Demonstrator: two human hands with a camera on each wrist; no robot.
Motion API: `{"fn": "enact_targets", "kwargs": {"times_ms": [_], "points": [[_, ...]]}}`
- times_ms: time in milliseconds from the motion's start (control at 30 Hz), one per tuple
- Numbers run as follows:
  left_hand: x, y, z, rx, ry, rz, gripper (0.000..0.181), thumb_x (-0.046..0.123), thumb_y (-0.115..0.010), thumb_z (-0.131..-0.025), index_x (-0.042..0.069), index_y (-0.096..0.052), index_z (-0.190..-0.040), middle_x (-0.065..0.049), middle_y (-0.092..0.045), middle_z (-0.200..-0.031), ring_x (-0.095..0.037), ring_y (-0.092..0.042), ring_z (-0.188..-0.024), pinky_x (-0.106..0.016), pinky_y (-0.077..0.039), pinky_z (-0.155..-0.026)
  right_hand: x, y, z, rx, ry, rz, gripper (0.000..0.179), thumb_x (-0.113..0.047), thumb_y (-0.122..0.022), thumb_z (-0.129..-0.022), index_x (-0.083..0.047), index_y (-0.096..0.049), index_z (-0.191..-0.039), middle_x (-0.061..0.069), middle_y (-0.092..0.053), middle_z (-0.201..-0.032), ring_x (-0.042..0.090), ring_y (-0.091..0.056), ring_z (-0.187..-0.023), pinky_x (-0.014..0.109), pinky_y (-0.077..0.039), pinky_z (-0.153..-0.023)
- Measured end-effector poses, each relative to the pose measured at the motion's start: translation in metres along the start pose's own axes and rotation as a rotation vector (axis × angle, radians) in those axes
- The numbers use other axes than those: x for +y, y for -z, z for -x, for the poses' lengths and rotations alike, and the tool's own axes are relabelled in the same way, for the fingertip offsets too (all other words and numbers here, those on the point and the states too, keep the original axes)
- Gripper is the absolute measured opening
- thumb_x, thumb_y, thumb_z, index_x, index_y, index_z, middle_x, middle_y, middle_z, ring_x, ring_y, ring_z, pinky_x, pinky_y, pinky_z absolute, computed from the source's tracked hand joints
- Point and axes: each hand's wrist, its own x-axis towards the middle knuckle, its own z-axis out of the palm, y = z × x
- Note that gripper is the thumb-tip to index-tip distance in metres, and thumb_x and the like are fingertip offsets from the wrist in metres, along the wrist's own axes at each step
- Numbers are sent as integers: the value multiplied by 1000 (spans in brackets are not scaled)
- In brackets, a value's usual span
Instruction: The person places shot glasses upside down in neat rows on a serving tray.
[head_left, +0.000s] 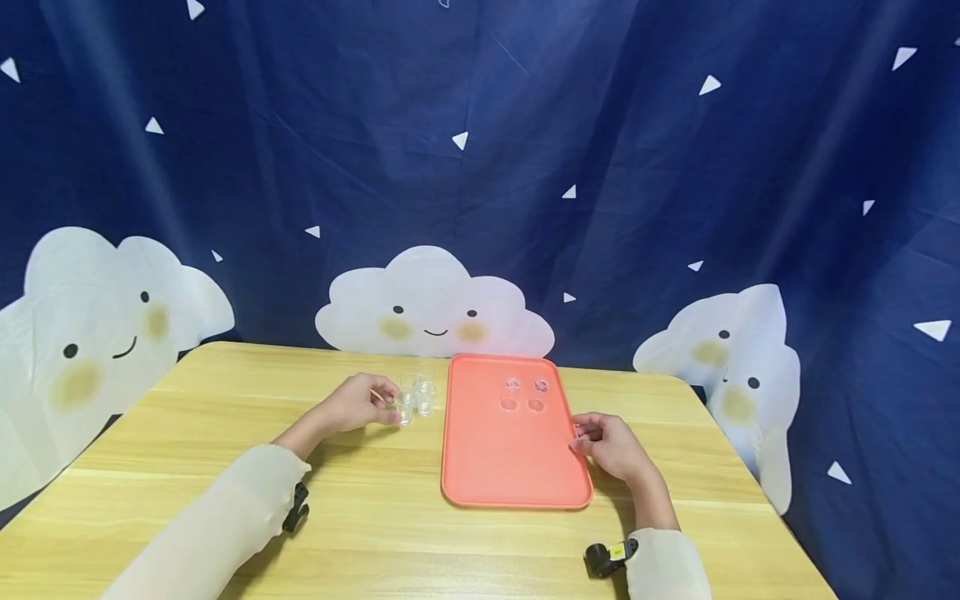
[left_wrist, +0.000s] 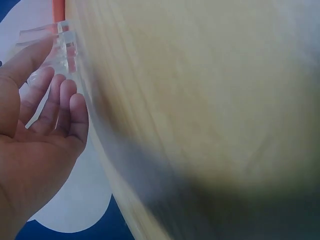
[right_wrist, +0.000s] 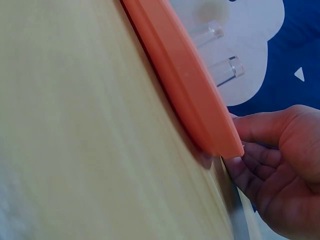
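My left hand (head_left: 360, 402) is beside a small group of clear shot glasses (head_left: 424, 398) on the table. Its thumb and fingertips reach the edge of the nearest glass (head_left: 406, 410), and the fingers look loosely bent around a gap in the left wrist view. To the right lies a coral-red tray (head_left: 517, 467). My right hand (head_left: 617, 446) grips the tray's right rim, thumb on top and fingers beneath, as the right wrist view shows. Several more clear glasses (head_left: 536, 405) stand on the tray's far half, apparently upside down, thick bases up (right_wrist: 235, 66).
The wooden table (head_left: 360, 517) extends on both sides of the tray and in front of it. Behind its far edge hangs a dark blue curtain (head_left: 510, 208) with white clouds and triangles. A small black camera (head_left: 609, 557) sits at the right wrist.
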Motion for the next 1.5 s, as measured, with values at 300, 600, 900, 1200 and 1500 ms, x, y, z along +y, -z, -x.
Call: {"fn": "enact_targets", "kwargs": {"times_ms": [300, 600, 900, 1200, 1500], "points": [[3, -3, -2, -44, 46, 15, 40, 18, -88, -81, 2, -71, -114, -7, -66, -102, -22, -62, -95, -32, -54, -78, 1, 1, -1, 7, -27, -2, 39, 4, -70, -90, 5, -65, -129, 8, -70, -101, 21, -63, -90, 31, -55, -78], [3, -5, -6, -55, 28, -13, 40, 20, -88, -81, 2, -72, -113, -4, -68, -99, -21, -61, -90, -33, -54, -74, -2, 1, -1, 11, -26, 3, 38, 3, -71, -90, 5, -66, -127, 7, -70, -98, 21, -64, -90, 34, -56, -80], [5, -7, -6, -87, 9, -10, 39, 18, -85, -83, 0, -72, -115, -3, -67, -90, -20, -61, -87, -33, -52, -74, -1, 2, -3, 15, -33, 12, 37, 2, -71, -90, 3, -67, -127, 6, -70, -98, 20, -63, -90, 34, -55, -80], [3, -5, -7, -89, -18, -18, 36, 17, -84, -85, 1, -73, -114, -3, -69, -91, -18, -63, -85, -34, -52, -76, 0, 2, -4, 13, -26, 11, 37, 2, -71, -90, 3, -66, -127, 6, -70, -98, 20, -63, -90, 33, -55, -79], [4, -3, -3, -88, -12, -27, 38, 19, -85, -84, 1, -72, -115, -3, -70, -92, -19, -64, -86, -33, -53, -74, 1, 1, -3, 14, -35, 0, 37, 3, -71, -90, 4, -66, -127, 7, -69, -98, 21, -63, -89, 33, -55, -79]]}}
